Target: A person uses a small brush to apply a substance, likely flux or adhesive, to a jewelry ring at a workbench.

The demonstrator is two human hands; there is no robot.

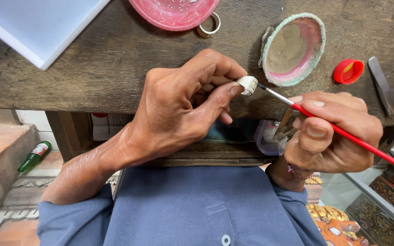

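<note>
Fingers (226,91) of the left hand (178,109) are pinched tight around a small pale ring (247,84), thumb underneath and fingertips on top, so it sits right out at the tips, hovering just over the front edge of the dark wooden worktop (106,54). Right hand (331,132) is curled around a thin paintbrush with a red handle (356,142), gripped pen-style between thumb and first fingers. The metal ferrule and bristle tip point left and touch the side of the ring. Long red handle runs off down toward the lower right corner.

Stuff sitting around on the worktop: a crusty little dish (292,49) with a pink inside and a greenish rim, just beyond the ring, with some greyish-brown powder or paste in it. A red bottle cap (348,71) is to the right of that, and a flat dark metal tool (381,84) lies right beside the cap. Up top there's a bigger pink dish (174,13) with a second ring (209,26) touching its edge. A white board (37,27) takes up the top left corner.

Down on the floor to the left, a green bottle (33,156) is lying on its side.
</note>
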